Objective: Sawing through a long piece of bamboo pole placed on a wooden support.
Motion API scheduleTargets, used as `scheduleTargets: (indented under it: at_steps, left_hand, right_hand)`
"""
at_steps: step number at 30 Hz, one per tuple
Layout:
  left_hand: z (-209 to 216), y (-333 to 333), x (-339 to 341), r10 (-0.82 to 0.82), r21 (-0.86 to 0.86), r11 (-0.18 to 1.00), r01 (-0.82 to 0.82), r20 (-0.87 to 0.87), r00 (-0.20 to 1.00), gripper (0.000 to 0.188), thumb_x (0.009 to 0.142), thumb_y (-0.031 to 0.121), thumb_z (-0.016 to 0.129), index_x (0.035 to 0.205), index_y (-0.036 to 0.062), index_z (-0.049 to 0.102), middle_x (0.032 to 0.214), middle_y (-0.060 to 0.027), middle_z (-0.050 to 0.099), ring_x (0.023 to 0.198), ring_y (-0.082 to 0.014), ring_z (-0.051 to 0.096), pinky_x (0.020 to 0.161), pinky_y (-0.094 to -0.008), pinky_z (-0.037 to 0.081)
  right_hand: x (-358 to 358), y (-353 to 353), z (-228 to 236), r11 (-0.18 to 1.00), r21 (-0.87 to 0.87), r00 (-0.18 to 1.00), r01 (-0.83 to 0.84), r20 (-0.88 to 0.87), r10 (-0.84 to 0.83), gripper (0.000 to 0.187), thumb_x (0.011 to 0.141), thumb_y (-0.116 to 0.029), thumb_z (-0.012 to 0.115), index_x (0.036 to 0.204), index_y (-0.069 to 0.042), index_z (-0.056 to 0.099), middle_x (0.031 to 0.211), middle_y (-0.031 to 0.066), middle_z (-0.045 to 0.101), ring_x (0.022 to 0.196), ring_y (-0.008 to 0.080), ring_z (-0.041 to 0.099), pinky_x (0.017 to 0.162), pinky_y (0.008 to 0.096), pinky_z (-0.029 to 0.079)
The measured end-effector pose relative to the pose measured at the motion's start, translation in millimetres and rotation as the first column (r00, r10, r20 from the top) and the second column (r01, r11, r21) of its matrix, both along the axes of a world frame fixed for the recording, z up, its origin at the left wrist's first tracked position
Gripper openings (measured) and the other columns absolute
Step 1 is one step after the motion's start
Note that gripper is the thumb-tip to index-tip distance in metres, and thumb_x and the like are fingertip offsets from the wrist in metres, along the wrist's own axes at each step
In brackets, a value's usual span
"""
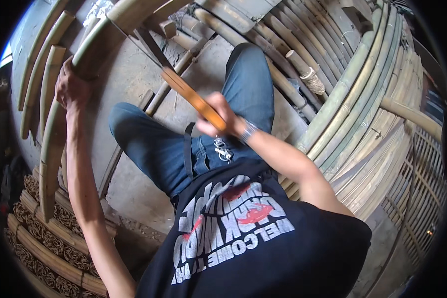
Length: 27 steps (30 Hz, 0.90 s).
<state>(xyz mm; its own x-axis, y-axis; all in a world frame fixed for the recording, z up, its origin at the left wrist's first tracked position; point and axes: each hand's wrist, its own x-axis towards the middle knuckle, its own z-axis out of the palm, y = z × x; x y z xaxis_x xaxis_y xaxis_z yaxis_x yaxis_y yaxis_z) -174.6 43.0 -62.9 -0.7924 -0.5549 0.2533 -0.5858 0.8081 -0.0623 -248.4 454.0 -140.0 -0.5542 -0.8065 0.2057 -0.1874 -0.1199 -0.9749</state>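
Bamboo pole (116, 35), thick and pale, slants across the upper left of the view, its near end in the left hand (74, 85), whose fingers curl over the edge. The right hand (217, 114), below and to the right of the bamboo pole, is closed around the orange handle of a long tool (196, 102). The tool's dark, thin front part runs up toward the bamboo pole; whether it touches, I cannot tell.

Near the bamboo pole, on its right, sits a small wooden block (168, 29). Below it, the person's blue jeans (149, 144), knees apart, fill the space between the hands, with a bunch of keys (222, 151) at the waist. Just left of the bamboo pole stand several curved bamboo lengths (49, 84), crowding that side. Well below it are stacked bamboo frames (54, 248) packed with curled strips.

Farther to its right lie a row of brownish poles (303, 37), a short stick with a bound end (299, 62), long greenish poles (350, 82) and, farthest off, a slatted lattice (417, 184).
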Motion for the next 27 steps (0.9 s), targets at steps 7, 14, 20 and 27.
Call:
scheduleTargets:
  at_steps: [7, 14, 20, 27]
  left_hand:
    - [-17, 18, -28, -0.071, 0.028, 0.997, 0.073, -0.048, 0.996, 0.091, 0.059, 0.034, 0.096, 0.139, 0.0175, 0.057, 0.128, -0.0125, 0.070, 0.119, -0.0334, 0.067, 0.104, -0.0464, 0.053]
    - [-34, 13, -36, -0.034, 0.118, 0.992, 0.034, -0.002, 0.999, 0.084, 0.063, 0.032, 0.094, 0.137, 0.0144, 0.059, 0.128, -0.0150, 0.069, 0.118, -0.0359, 0.067, 0.100, -0.0464, 0.055]
    - [2, 11, -17, -0.091, 0.008, 0.996, 0.092, -0.123, 0.988, 0.080, 0.058, 0.031, 0.095, 0.127, 0.0110, 0.060, 0.119, -0.0154, 0.070, 0.113, -0.0339, 0.068, 0.103, -0.0457, 0.051]
    - [4, 11, -19, -0.062, 0.085, 0.994, 0.070, -0.088, 0.994, 0.086, 0.053, 0.031, 0.096, 0.127, 0.0126, 0.058, 0.120, -0.0121, 0.069, 0.114, -0.0311, 0.067, 0.105, -0.0437, 0.051]
  right_hand:
    - [-87, -161, -45, 0.986, -0.097, 0.991, 0.132, 0.031, -0.130, 0.018, 0.070, -0.016, 0.076, 0.071, -0.006, 0.060, 0.061, -0.0002, 0.060, 0.056, 0.0090, 0.054, 0.054, 0.0321, 0.045]
    - [-11, -31, -50, 0.961, -0.080, 0.918, 0.263, -0.286, -0.275, 0.034, 0.068, -0.031, 0.081, 0.078, -0.006, 0.060, 0.065, 0.0129, 0.057, 0.061, 0.0359, 0.059, 0.059, 0.0454, 0.046]
    - [16, 32, -35, 0.988, 0.137, 0.923, -0.071, 0.385, 0.013, 0.020, 0.066, -0.001, 0.066, 0.062, -0.007, 0.047, 0.056, 0.0033, 0.046, 0.050, 0.0137, 0.049, 0.052, 0.0298, 0.039]
    - [-77, -179, -40, 0.978, -0.134, 0.987, 0.158, 0.011, -0.158, 0.014, 0.072, -0.008, 0.074, 0.071, -0.004, 0.060, 0.059, 0.0028, 0.058, 0.054, 0.0140, 0.057, 0.054, 0.0327, 0.047]
